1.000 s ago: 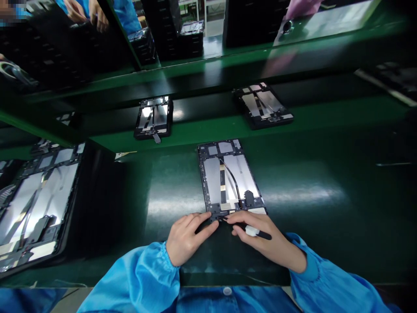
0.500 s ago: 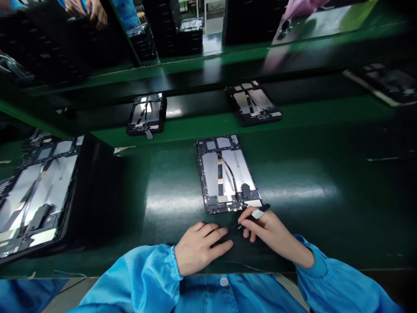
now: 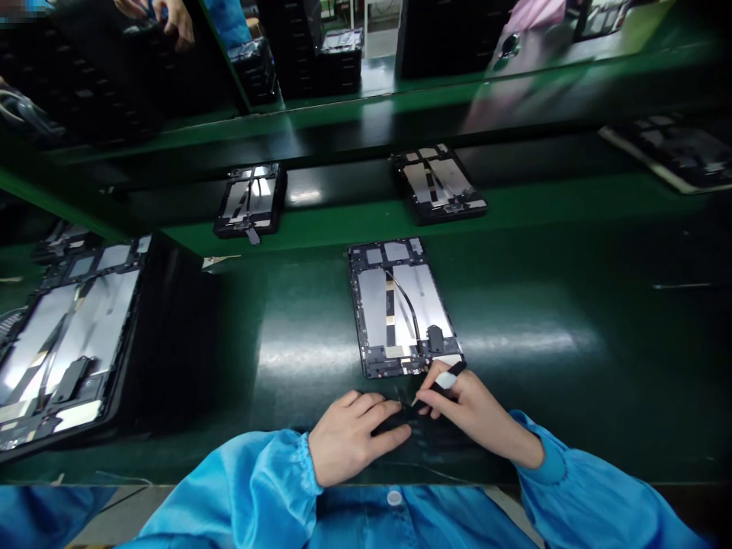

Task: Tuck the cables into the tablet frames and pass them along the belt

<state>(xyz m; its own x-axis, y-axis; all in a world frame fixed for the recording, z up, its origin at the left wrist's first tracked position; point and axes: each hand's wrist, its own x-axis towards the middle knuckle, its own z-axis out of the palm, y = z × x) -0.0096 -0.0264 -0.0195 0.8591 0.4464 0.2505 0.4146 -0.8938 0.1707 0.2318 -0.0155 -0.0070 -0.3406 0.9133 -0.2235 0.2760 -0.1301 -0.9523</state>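
Observation:
An opened tablet frame (image 3: 403, 309) with silver plates, a flex strip and a black cable lies on the green mat in front of me. My right hand (image 3: 474, 412) grips black tweezers (image 3: 440, 383) with a white band, tips pointing down-left to a small dark part (image 3: 394, 418) on the mat just below the frame. My left hand (image 3: 351, 438) rests on the mat with fingers curled, fingertips pressing on that dark part. Both sleeves are blue.
A stack of opened tablet frames (image 3: 62, 335) stands at the left. Two more frames, one at the middle (image 3: 250, 202) and one to its right (image 3: 439, 183), lie on the green belt behind. Another unit (image 3: 675, 149) sits far right. Black trays and another person's hands (image 3: 165, 15) are at the back.
Both hands drew back from the frame's lower edge to the mat just below it. The tweezers tilted upright, tips now at the small dark part under my left fingers.

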